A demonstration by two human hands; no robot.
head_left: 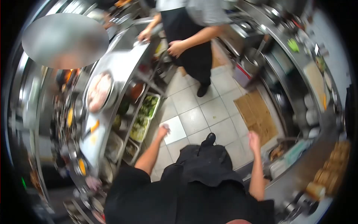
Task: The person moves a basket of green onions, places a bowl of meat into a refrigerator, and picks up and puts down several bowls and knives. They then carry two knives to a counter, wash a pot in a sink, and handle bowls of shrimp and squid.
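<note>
My left hand (pixel 163 131) hangs low over the tiled floor, fingers curled with nothing visible in them, beside the shelf of green vegetable trays (pixel 144 116). Out to the right, my right hand (pixel 254 139) is loosely curled and holds nothing, close to a piece of flattened cardboard (pixel 256 115) on the floor. My black apron and one shoe (pixel 209 139) show below me.
Another person in a black apron (pixel 188 41) stands ahead with a hand on the steel counter (pixel 123 63). A bowl of raw meat (pixel 98 92) sits on that counter. Steel counters with pots, plates and stacked cups (pixel 332 168) line both sides of the narrow aisle.
</note>
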